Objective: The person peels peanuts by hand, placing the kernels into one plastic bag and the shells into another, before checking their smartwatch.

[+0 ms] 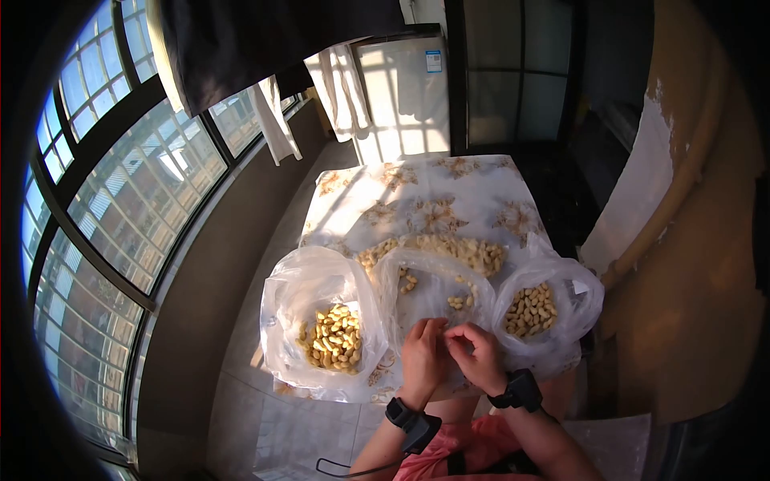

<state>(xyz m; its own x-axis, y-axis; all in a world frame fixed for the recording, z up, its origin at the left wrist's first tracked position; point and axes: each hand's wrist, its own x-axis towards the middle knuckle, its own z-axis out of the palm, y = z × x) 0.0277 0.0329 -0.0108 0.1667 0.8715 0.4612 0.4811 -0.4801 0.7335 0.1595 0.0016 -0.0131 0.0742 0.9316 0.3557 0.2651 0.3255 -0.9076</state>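
My left hand (423, 358) and my right hand (478, 357) meet at the near edge of the middle clear plastic bag (391, 301). The fingers of both are closed, fingertips almost together; whatever they pinch is too small or hidden to make out. A few peanuts (459, 303) show in the middle bag. To the left, an open plastic bag (282, 301) holds a sunlit heap of peanuts (333, 341). Another plastic bag (587, 301) at the right contains more peanuts (530, 311). Behind the middle bag lies a long pile of peanuts (473, 254).
A flower-patterned cloth covers the table (481, 192). Barred windows (152, 184) and a low wall run along the left. Dark cloth (281, 40) and white garments (338, 92) hang above the far side. A white appliance (405, 100) stands beyond the table.
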